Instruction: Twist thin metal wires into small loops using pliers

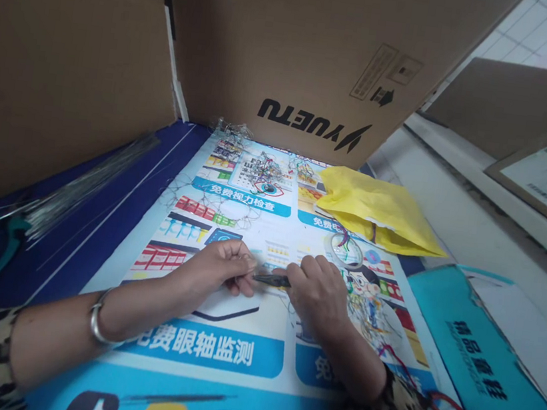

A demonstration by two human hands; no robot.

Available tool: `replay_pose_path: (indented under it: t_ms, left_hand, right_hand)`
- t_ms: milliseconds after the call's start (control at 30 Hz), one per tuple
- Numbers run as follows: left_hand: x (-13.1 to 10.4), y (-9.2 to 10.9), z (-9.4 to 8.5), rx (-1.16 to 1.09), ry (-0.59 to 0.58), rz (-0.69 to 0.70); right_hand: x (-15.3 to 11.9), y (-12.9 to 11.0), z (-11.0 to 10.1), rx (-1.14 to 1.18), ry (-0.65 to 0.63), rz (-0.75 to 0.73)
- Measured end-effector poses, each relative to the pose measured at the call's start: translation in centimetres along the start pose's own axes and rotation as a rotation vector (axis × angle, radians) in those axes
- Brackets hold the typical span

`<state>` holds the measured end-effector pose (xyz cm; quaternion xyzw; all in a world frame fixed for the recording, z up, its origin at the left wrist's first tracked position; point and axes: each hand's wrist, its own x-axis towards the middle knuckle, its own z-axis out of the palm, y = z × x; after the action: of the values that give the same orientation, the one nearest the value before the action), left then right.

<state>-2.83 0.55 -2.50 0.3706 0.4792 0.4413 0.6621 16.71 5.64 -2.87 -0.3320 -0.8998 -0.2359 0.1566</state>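
Note:
My left hand point(222, 267) and my right hand point(319, 295) meet over a printed poster point(233, 354) on the table. My right hand grips small dark pliers point(271, 279) whose tip points left toward my left fingers. My left fingers pinch something thin at the pliers' tip; it is too small to make out, likely a fine wire. A silver bangle point(100, 320) sits on my left wrist. Both sleeves have a leopard print.
Tall cardboard boxes point(298, 53) wall off the back and left. A bundle of straight wires point(84, 187) and teal-handled pliers point(1, 240) lie at left. Bent wire pieces point(253, 162) lie at the poster's far end, next to a yellow bag point(378, 209). A teal bag point(484, 367) lies right.

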Motion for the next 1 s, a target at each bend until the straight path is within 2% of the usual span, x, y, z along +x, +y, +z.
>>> replay_pose_path:
  t_ms: [467, 1000]
  left_hand:
    - [0.3, 0.3, -0.2, 0.211, 0.023, 0.125]
    - [0.7, 0.2, -1.1, 0.399, -0.053, 0.256]
  right_hand:
    - [0.0, -0.4, 0.3, 0.262, -0.338, 0.149]
    - [0.2, -0.4, -0.1, 0.305, -0.524, 0.164]
